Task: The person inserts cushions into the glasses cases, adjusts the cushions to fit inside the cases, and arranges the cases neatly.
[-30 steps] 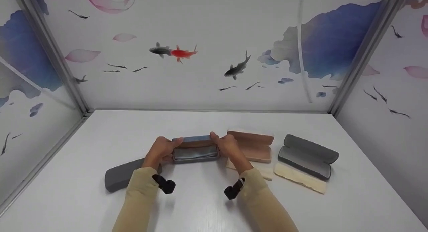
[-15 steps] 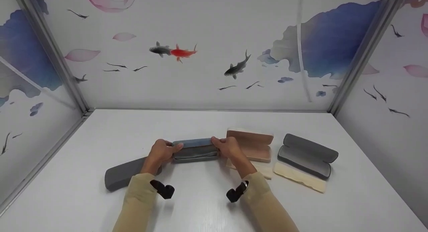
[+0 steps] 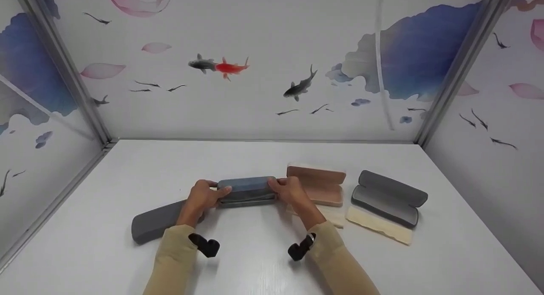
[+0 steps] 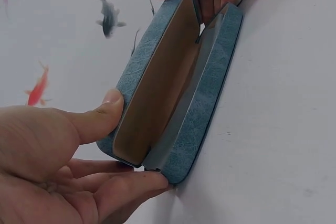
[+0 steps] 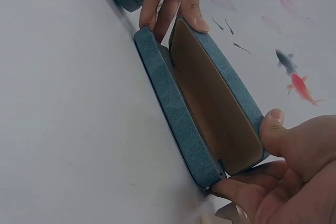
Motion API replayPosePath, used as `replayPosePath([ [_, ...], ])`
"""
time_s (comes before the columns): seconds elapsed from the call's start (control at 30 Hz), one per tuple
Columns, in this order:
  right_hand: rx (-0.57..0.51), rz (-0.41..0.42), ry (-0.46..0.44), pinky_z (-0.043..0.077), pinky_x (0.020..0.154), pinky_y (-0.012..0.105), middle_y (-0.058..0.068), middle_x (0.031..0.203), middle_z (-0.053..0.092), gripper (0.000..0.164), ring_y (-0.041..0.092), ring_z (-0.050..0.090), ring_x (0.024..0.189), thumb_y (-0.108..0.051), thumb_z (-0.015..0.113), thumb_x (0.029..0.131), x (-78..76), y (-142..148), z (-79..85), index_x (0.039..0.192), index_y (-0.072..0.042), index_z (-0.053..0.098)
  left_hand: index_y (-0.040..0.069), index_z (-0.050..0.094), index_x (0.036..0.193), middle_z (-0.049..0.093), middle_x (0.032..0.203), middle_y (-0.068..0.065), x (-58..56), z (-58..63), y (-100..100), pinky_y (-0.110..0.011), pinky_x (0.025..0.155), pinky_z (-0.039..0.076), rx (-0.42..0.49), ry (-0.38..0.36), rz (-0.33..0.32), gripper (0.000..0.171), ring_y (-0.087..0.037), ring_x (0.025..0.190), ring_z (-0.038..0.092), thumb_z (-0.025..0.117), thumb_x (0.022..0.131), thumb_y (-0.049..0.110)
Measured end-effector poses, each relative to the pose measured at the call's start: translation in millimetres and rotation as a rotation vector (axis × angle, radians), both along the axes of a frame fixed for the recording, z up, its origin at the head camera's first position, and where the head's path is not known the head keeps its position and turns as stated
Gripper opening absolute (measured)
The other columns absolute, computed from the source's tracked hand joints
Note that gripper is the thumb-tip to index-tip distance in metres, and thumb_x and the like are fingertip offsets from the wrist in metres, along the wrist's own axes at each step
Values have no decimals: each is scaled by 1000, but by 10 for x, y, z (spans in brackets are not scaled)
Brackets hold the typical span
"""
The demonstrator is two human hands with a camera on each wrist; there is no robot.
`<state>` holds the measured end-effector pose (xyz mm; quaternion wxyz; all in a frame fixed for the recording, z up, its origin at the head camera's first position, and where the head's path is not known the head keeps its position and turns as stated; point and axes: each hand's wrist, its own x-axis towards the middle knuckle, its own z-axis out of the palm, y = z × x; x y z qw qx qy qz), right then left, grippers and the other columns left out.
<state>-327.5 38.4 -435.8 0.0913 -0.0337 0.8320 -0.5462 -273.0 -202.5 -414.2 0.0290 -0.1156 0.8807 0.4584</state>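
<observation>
Fingers of the left hand (image 3: 203, 199) and right hand (image 3: 293, 191) are clamped on the two ends of a blue glasses case (image 3: 247, 191), one hand at each end. On the left, the thumb (image 4: 102, 119) presses the outer face of the lid near its end, while the other fingers bend in at the end of the base. On the right the grip is much the same: the right thumb (image 5: 273, 127) lies on the lid, with fingers curled at the base.

The case sits low over the middle of the white bench (image 3: 250, 265); whether its underside touches is hard to tell. Its lid (image 4: 144, 51) is part-way open, tilted over the base (image 4: 209, 95), with a long gap facing the person. Outside it is a mottled teal blue in the wrist views, and the lid has a brown lining (image 4: 157, 93). Something grey with a folded edge shows inside.

Near the left forearm lies a dark closed case (image 3: 157, 220), partly hidden. Just beside the right hand stands an open brown case (image 3: 323, 186), and farther right an open grey case (image 3: 389, 197), with a pale yellow cloth (image 3: 378, 226) in front of it.
</observation>
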Motion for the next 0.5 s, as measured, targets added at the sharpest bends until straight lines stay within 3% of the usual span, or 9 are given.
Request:
replayPosePath([
  [0.2, -7, 42, -3, 33, 61, 26, -3, 72, 46, 34, 12, 39, 67, -31, 59, 102, 22, 12, -11, 108, 0, 72, -8, 51, 140, 75, 84, -14, 12, -35, -13, -35, 82, 51, 10, 8, 13, 65, -18, 73, 67, 72, 93, 31],
  [0.33, -7, 47, -23, 34, 65, 28, -1, 80, 50, 32, 14, 41, 72, -29, 60, 102, 33, 4, -10, 113, -2, 71, -8, 52, 139, 74, 77, -13, 16, -55, -18, -32, 76, 49, 6, 11, 17, 63, -18, 69, 63, 73, 92, 30],
  [0.5, -11, 43, -34, 36, 67, 27, 0, 89, 55, 30, 14, 45, 77, -28, 60, 102, 47, 7, -16, 112, -2, 71, -7, 51, 140, 75, 86, -14, 15, -69, -10, -33, 79, 51, 19, 2, 22, 64, -19, 75, 64, 73, 92, 28],
])
